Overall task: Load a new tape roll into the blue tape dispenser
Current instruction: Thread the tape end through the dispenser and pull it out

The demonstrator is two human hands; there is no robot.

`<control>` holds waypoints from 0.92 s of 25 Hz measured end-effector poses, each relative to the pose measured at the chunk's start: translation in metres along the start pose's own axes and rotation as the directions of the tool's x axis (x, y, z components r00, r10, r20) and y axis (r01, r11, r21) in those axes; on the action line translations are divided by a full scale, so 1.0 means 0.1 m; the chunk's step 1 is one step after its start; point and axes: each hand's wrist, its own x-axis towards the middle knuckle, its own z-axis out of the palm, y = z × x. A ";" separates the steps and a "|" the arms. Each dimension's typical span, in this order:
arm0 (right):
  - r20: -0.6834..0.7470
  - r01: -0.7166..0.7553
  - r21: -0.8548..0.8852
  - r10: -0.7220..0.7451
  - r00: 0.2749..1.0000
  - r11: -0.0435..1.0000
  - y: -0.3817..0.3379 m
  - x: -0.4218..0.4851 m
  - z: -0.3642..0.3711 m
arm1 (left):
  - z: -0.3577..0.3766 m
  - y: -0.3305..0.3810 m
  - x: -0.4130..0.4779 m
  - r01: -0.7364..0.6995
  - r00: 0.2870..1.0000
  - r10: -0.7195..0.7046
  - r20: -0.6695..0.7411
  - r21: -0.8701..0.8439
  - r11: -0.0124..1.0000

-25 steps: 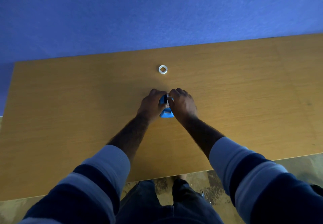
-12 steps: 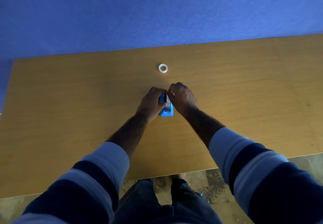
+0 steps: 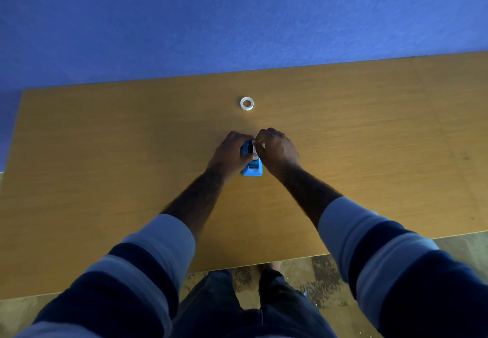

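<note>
Near the desk's [image 3: 79, 179] middle, the left hand [image 3: 228, 154] grips the blue tape dispenser [image 3: 252, 170] while the right hand [image 3: 277, 150] pinches something small and pale at its top slot, fingers now drawn slightly higher than 1 second ago. 1 tape ring [image 3: 247, 103] lies apart toward the far edge, so loading seems unfinished.

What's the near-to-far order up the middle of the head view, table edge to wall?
Near table edge → blue tape dispenser, with left hand and right hand on it → white ring lying alone → blue wall.
</note>
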 end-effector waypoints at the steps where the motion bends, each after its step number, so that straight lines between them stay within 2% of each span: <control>1: 0.018 -0.014 0.000 0.014 1.000 1.000 0.00 0.04 -0.01 | 0.00 -0.01 -0.01 -0.001 1.000 0.001 0.000 -0.007 1.000; 6: 0.053 -0.037 0.022 0.036 0.998 0.999 0.01 0.12 -0.02 | 0.03 -0.03 -0.03 0.002 0.999 -0.001 -0.041 0.008 1.000; 18: 0.024 0.022 0.052 -0.023 0.999 0.998 0.04 -0.24 0.03 | 0.03 -0.03 0.05 0.000 1.000 0.001 -0.016 0.062 0.998; 23: 0.116 -0.002 0.076 -0.007 0.993 0.997 0.10 -0.06 -0.04 | 0.02 -0.01 0.04 0.007 1.000 -0.006 -0.013 0.050 0.999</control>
